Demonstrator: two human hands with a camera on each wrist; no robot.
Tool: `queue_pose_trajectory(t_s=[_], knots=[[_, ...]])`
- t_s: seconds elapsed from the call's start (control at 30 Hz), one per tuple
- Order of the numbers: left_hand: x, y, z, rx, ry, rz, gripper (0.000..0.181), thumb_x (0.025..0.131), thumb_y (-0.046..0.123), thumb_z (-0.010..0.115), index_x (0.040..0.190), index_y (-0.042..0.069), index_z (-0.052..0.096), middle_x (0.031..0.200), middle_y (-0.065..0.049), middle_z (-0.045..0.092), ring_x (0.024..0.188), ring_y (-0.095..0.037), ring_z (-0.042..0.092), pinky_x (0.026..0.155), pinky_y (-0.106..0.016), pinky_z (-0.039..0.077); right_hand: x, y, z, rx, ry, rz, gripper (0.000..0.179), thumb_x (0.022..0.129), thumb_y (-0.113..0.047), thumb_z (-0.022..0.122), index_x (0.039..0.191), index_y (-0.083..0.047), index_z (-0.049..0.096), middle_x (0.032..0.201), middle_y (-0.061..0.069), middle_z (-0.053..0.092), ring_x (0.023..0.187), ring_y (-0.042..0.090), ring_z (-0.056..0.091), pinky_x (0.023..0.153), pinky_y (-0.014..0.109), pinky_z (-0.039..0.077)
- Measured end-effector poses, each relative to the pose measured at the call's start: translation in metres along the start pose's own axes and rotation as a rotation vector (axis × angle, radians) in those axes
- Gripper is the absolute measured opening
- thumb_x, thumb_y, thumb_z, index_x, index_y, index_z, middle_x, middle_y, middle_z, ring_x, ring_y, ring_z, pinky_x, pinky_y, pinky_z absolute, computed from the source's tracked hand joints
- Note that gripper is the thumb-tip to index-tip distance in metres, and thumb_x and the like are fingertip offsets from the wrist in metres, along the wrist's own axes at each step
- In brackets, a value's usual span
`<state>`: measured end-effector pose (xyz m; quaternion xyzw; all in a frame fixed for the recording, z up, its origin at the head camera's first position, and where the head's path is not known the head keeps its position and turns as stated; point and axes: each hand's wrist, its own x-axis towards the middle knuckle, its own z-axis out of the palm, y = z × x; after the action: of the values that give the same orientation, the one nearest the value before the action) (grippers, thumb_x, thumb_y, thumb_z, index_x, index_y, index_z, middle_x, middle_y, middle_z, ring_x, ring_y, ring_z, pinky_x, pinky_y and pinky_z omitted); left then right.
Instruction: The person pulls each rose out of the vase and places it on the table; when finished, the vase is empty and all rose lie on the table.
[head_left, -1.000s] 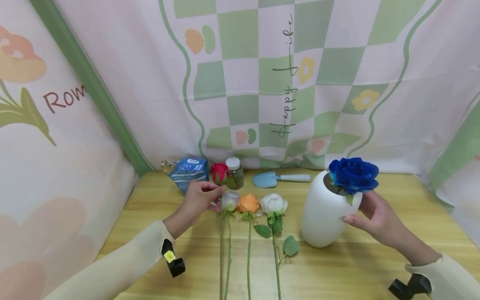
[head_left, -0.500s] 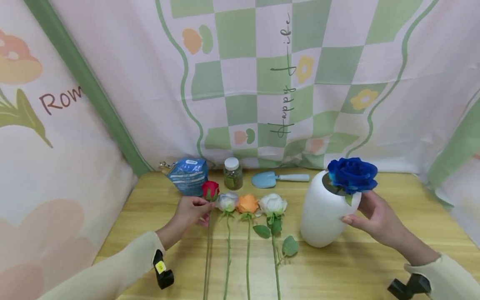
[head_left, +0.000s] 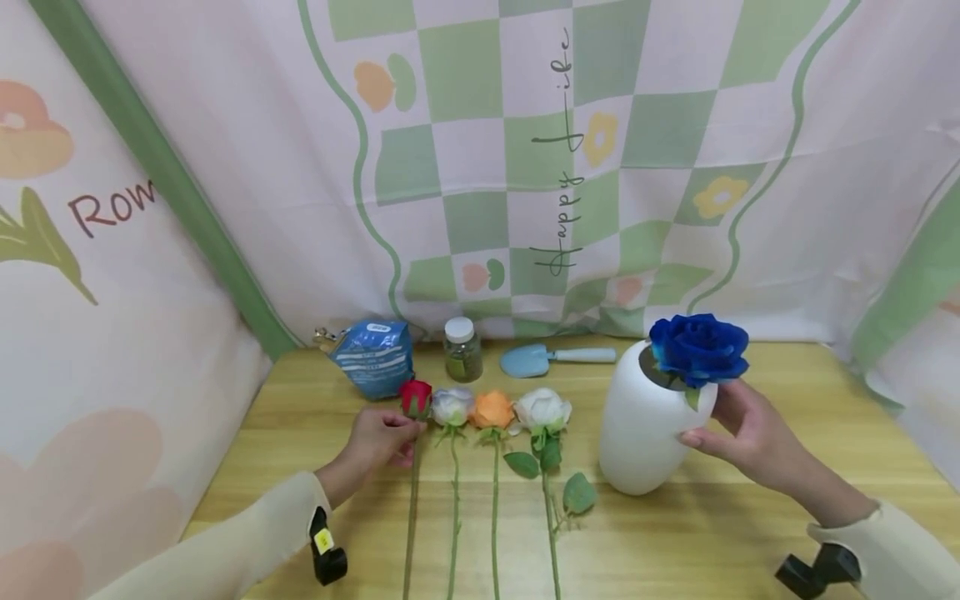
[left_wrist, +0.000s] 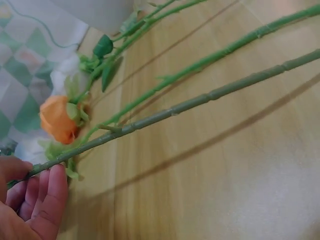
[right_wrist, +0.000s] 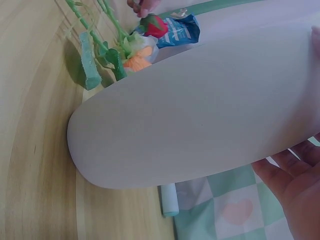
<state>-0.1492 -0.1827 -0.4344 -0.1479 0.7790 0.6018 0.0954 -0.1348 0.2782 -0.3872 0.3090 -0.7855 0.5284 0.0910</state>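
Observation:
My left hand [head_left: 377,439] pinches the stem of a red rose [head_left: 416,399] just under its bloom. In the left wrist view that green stem [left_wrist: 205,98] runs from the fingertips to the upper right, with its shadow on the wood below. My right hand [head_left: 757,437] grips the upper side of a white vase [head_left: 643,442], thumb in front; the fingers are behind it in the head view. A blue rose [head_left: 699,350] stands in the vase mouth, its bloom leaning right. Beside the red rose lie a pale lilac rose [head_left: 453,407], an orange rose [head_left: 492,410] and a white rose [head_left: 543,408].
Along the back of the wooden table [head_left: 667,542] are a blue packet [head_left: 375,358], a lidded glass jar [head_left: 462,354] and a light blue hand trowel [head_left: 557,358]. Printed cloth [head_left: 465,158] hangs behind and at the left.
My left hand has brought the red rose left and toward me, from in front of the jar to beside the lilac rose. My right hand stays on the vase.

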Motion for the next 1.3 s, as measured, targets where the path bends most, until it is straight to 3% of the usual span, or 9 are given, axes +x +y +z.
queue_pose_trajectory(t_s=[0.33, 0.73, 0.93, 1.13, 1.3], knots=[[0.005, -0.011, -0.001, 0.027, 0.014, -0.022, 0.014, 0.089, 0.007, 0.073, 0.089, -0.007, 0.070, 0.066, -0.007, 0.065, 0.052, -0.012, 0.061, 0.049, -0.032, 0.060, 0.000, 0.002, 0.000, 0.051, 0.000, -0.005, 0.085, 0.071, 0.024, 0.069, 0.147, -0.003, 0.041, 0.138, -0.013, 0.057, 0.118, -0.005, 0.059, 0.096, 0.005, 0.048], [0.002, -0.015, -0.002, 0.087, 0.007, -0.074, 0.014, 0.089, 0.011, 0.073, 0.087, -0.003, 0.069, 0.062, -0.006, 0.063, 0.048, -0.011, 0.059, 0.049, -0.029, 0.060, 0.000, 0.000, 0.000, 0.042, -0.007, 0.008, 0.084, 0.072, 0.024, 0.069, 0.147, -0.004, 0.041, 0.138, -0.013, 0.057, 0.117, -0.006, 0.059, 0.095, 0.005, 0.049], [0.002, -0.015, -0.005, 0.257, -0.006, 0.011, 0.024, 0.089, 0.013, 0.073, 0.071, -0.001, 0.069, 0.054, -0.004, 0.059, 0.043, -0.011, 0.052, 0.042, -0.025, 0.051, 0.001, 0.000, 0.000, 0.055, -0.008, -0.002, 0.083, 0.072, 0.024, 0.069, 0.146, -0.003, 0.042, 0.137, -0.013, 0.057, 0.116, -0.005, 0.060, 0.094, 0.005, 0.049], [0.003, -0.015, -0.013, 0.505, -0.012, 0.097, 0.043, 0.091, 0.030, 0.074, 0.057, 0.011, 0.055, 0.045, 0.003, 0.045, 0.041, -0.010, 0.041, 0.039, -0.021, 0.031, 0.002, -0.002, 0.002, 0.081, 0.000, -0.009, 0.083, 0.071, 0.025, 0.068, 0.145, -0.004, 0.044, 0.135, -0.012, 0.059, 0.115, -0.004, 0.061, 0.094, 0.006, 0.051], [0.004, -0.011, -0.016, 0.542, -0.045, 0.114, 0.048, 0.091, 0.036, 0.072, 0.055, 0.014, 0.050, 0.045, 0.001, 0.047, 0.040, -0.010, 0.039, 0.038, -0.021, 0.029, 0.001, -0.002, 0.000, 0.074, -0.002, -0.003, 0.084, 0.071, 0.025, 0.068, 0.146, -0.004, 0.044, 0.136, -0.012, 0.058, 0.116, -0.004, 0.061, 0.094, 0.006, 0.050]])
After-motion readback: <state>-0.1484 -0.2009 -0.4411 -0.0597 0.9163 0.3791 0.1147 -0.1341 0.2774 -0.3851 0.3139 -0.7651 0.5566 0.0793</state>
